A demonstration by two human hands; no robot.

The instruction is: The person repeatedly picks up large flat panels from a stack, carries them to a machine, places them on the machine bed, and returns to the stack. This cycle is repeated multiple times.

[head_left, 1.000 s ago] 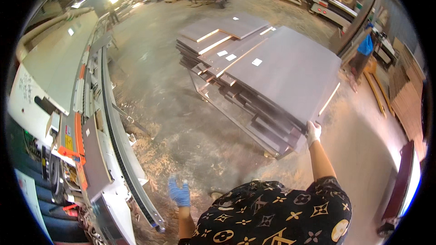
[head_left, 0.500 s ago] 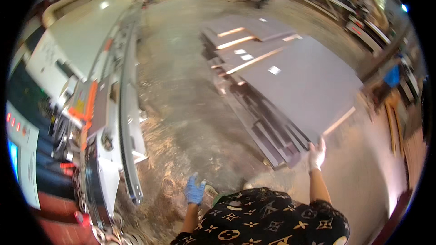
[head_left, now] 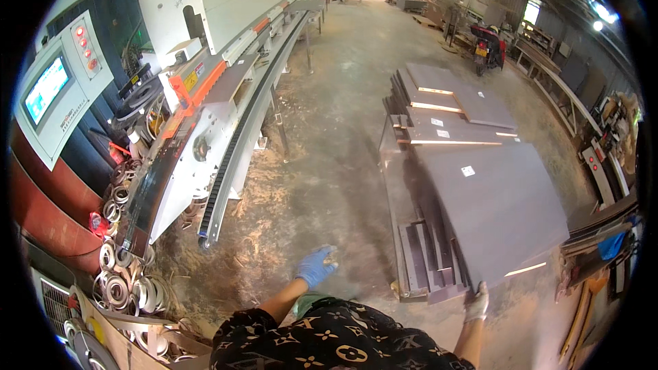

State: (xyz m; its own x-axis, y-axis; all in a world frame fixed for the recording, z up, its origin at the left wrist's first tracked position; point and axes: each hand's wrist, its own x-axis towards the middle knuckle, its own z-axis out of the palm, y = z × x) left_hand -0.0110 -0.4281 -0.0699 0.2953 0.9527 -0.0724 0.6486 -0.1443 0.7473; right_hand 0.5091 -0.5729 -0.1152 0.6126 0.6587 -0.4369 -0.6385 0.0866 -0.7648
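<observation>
Workshop floor (head_left: pixel 343 109) of grey concrete, running back towards bright windows; a broad bare lane down the middle, sawdust strewn along its left side. Bounding that lane on the left, a long white machine (head_left: pixel 240 14), with its dark-belted rail (head_left: pixel 250 106) as the outermost edge. Bounding it on the right, a stack of grey-brown boards (head_left: pixel 418 253), ragged and stepped along its lane side, well apart from the machine. On top, towards the near end, 1 large board (head_left: pixel 500 205), with a pale strip along part of its near edge. Far behind the stack, a red-and-black motorcycle (head_left: pixel 484 48). At near left, a control cabinet (head_left: pixel 62 89) with a lit screen; below it, rolls of strip (head_left: pixel 116 288) heaped on the floor.

Compared with 1 second ago, view swung leftward: machine's near end and cabinet now plainly in sight, stack lower and further right in the frame. Left fingers then pointing up, now turned to the right.

Of the 2 hands, left hand (head_left: pixel 317 266) blue-gloved, loosely open and empty, above the floor before the body. Right hand (head_left: pixel 476 300) white-gloved, forearm reaching forward, fingers at the large board's near corner; impossible to tell whether gripping or merely resting.
</observation>
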